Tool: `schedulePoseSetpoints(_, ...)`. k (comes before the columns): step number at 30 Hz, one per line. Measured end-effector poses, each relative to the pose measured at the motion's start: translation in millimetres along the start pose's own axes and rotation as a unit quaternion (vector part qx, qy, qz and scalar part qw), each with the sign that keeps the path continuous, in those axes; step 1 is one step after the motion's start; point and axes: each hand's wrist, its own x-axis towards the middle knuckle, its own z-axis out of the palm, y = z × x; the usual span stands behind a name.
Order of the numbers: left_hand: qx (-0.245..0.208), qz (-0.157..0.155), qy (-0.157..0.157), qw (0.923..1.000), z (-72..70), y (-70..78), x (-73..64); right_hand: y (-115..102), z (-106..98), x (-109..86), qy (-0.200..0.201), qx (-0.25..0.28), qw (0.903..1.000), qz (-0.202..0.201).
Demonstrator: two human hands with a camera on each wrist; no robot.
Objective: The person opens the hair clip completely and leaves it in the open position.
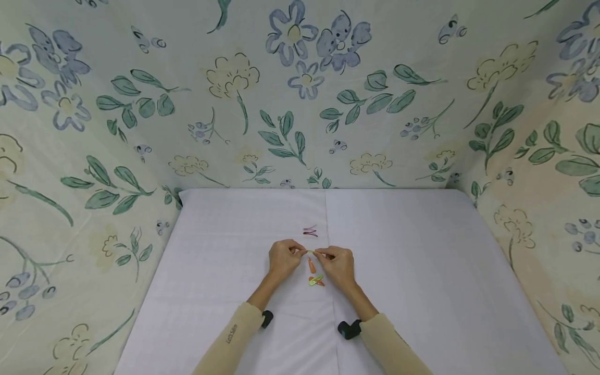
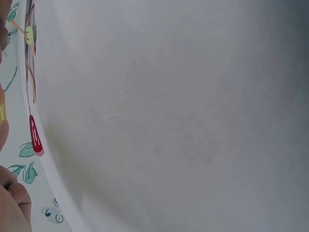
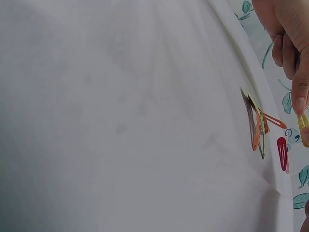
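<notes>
A small yellow snap hair clip (image 1: 310, 252) is pinched at its two ends, by the fingertips of my left hand (image 1: 284, 259) on one side and my right hand (image 1: 338, 264) on the other. In the right wrist view the yellow clip (image 3: 303, 126) shows between fingertips at the edge; the left wrist view catches only a sliver of it. Just below the hands lies an orange hair clip (image 1: 311, 266). Nearer to me, yellow-green and orange clips (image 1: 316, 281) overlap in a small pile. Beyond the hands are a red clip (image 3: 282, 153) and a pink one, side by side.
A white cloth (image 1: 225, 234) covers the table, with a seam running front to back near the middle. Floral fabric (image 1: 290, 140) hangs behind it and along both sides. Dark wrist cameras (image 1: 349, 329) sit at the cuffs of the beige sleeves (image 1: 234, 333).
</notes>
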Motion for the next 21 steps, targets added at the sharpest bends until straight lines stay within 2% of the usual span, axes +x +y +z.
schedulePoseSetpoints(4, -0.001, -0.005, 0.007, 1.0000, 1.8, 0.8, -0.4, 0.6, 0.6, -0.2, 0.002, 0.004, 1.0000, 0.005)
schedulePoseSetpoints(8, -0.003, -0.009, 0.001, 1.0000, 3.3, 2.3, -1.8, 1.7, 0.8, -0.4, 0.009, 0.007, 0.9999, 0.002)
schedulePoseSetpoints(16, -0.007, 0.016, 0.017, 0.9997, 0.7, 1.7, 3.9, -0.8, -0.6, 7.0, 0.005, 0.017, 0.9998, 0.003)
schedulePoseSetpoints(21, 0.000, 0.023, 0.006, 0.9997, 0.1, -1.1, 3.7, 1.7, -1.7, 6.7, -0.005, 0.016, 0.9998, 0.007)
